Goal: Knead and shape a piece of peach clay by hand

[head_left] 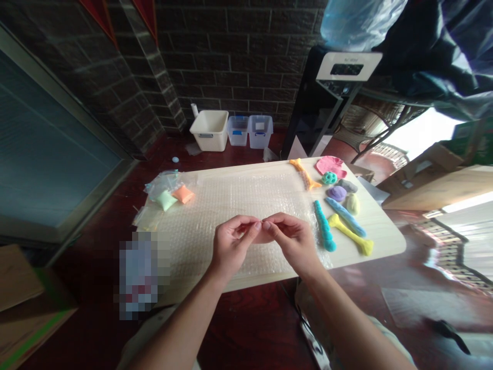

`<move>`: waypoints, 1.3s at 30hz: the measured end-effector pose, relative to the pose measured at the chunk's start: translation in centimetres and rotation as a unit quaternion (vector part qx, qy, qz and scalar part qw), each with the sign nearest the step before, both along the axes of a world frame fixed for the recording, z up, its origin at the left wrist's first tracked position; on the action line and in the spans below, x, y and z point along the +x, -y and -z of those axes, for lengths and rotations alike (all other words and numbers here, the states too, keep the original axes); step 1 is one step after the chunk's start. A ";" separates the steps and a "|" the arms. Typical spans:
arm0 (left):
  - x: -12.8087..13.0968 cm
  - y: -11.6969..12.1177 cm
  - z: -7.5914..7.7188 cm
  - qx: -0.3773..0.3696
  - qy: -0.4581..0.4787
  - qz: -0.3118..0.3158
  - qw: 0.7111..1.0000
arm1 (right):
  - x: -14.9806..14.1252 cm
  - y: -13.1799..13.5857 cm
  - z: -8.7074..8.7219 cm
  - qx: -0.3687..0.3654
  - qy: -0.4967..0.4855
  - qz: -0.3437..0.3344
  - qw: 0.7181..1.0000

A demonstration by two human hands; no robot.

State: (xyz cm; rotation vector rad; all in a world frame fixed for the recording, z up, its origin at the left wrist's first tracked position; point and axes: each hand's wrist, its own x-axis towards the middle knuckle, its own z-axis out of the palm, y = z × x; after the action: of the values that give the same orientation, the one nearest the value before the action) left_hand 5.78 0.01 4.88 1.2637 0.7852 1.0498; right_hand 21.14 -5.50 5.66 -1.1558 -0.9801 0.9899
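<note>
My left hand and my right hand meet above the near middle of the table, thumbs and fingertips pinched together. A pale pinkish patch shows just below the fingertips; whether it is a held piece or part of the fingers I cannot make out. Beneath both hands lies a sheet of clear bubble wrap. To the right of my right hand sit a teal ridged clay roll, a yellow bone-shaped clay piece and a blue clay roll.
Farther right on the table are an orange bone-shaped piece, a pink flat piece, a purple lump and other clay lumps. Green and orange packets lie left. Bins and a black dispenser stand beyond.
</note>
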 end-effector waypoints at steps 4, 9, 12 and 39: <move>0.0 0.0 0.0 -0.007 0.007 0.003 1.000 | 0.0 -0.1 -0.1 -0.009 -0.028 0.009 1.000; 0.1 0.0 0.2 -0.028 0.028 0.013 0.999 | 0.0 -0.3 -0.3 -0.012 -0.071 0.050 0.996; 0.1 0.0 0.3 -0.032 0.032 0.012 0.999 | 0.0 -0.3 -0.4 -0.016 -0.066 0.043 0.997; -0.3 0.1 -0.2 0.023 -0.007 0.028 0.999 | 0.3 -0.1 -0.5 -0.028 -0.050 -0.019 0.998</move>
State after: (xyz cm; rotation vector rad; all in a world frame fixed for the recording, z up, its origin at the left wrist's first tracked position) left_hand 5.49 -0.11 5.05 1.3256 0.7358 1.0212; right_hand 21.44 -5.36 6.15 -1.1257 -0.9024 1.1003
